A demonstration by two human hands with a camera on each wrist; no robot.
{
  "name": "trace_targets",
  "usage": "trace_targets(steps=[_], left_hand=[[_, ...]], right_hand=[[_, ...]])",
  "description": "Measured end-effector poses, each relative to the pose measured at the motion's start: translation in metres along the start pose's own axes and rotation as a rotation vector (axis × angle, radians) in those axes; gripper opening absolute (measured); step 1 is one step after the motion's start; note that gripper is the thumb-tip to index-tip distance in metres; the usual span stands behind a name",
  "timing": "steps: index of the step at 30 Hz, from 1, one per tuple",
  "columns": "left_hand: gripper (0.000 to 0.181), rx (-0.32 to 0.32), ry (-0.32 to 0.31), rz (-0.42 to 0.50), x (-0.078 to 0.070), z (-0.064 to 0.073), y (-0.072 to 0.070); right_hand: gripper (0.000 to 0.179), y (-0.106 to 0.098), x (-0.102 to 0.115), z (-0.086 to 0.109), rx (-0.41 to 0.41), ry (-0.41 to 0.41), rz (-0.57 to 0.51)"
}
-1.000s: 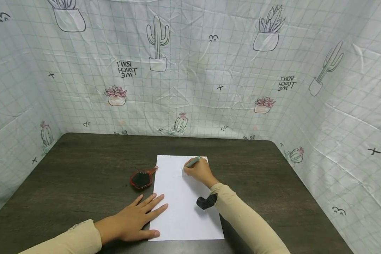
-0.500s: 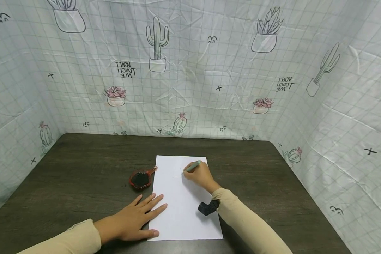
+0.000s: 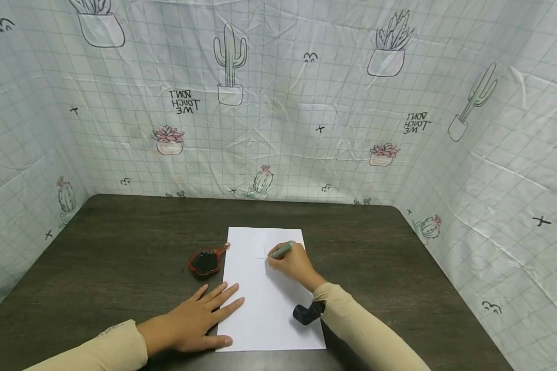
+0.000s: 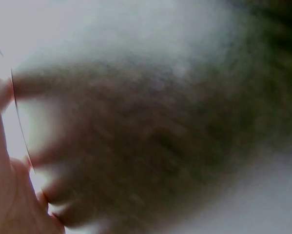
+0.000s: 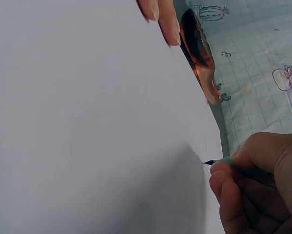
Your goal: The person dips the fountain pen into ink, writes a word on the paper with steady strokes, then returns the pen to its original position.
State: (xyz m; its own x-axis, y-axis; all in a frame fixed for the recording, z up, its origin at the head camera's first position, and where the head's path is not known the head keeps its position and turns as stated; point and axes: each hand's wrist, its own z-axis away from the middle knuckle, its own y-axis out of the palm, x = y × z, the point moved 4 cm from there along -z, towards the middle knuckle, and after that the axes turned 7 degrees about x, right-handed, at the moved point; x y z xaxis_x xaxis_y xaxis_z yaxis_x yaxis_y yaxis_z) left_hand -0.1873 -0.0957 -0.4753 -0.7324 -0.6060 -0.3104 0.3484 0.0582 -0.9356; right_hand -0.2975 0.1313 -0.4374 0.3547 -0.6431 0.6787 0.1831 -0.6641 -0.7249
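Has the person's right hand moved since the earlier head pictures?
Yes. The right hand, gripping the green pen, has moved slightly toward the person, away from the far edge of the table.

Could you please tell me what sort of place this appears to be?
Probably a screened-off drawing or writing spot: cactus-printed cloth hangs around three sides of a dark wood-grained table, where the right hand holds a pen to a sheet of paper.
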Motion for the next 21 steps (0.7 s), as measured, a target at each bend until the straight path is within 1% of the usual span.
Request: trace_targets(steps=[2, 7, 10, 14, 17, 21], left_hand=[[0.074, -0.01, 0.001, -0.01, 0.001, -0.001, 0.001], [0.073, 0.017, 0.0, 0.035, -0.005, 0.002, -0.006], [0.073, 0.019, 0.003, 0.042, -0.005, 0.002, -0.006], [0.073, 0.001, -0.004, -0.005, -0.001, 0.0, -0.001], [0.074, -0.001, -0.011, -0.013, -0.001, 0.0, -0.001], [0.073, 0.015, -0.008, 0.032, -0.005, 0.002, -0.005]], right_hand=[[0.005, 0.001, 0.001, 0.002, 0.0, -0.008, 0.003], [0.009, 0.003, 0.005, 0.008, 0.018, -0.015, 0.009], [0.009, 0.005, 0.008, 0.011, 0.025, -0.019, 0.009], [0.008, 0.007, 0.011, 0.015, 0.024, -0.04, 0.009], [0.007, 0.01, 0.014, 0.018, 0.036, -0.06, 0.009], [0.007, 0.013, 0.018, 0.021, 0.051, -0.092, 0.01]])
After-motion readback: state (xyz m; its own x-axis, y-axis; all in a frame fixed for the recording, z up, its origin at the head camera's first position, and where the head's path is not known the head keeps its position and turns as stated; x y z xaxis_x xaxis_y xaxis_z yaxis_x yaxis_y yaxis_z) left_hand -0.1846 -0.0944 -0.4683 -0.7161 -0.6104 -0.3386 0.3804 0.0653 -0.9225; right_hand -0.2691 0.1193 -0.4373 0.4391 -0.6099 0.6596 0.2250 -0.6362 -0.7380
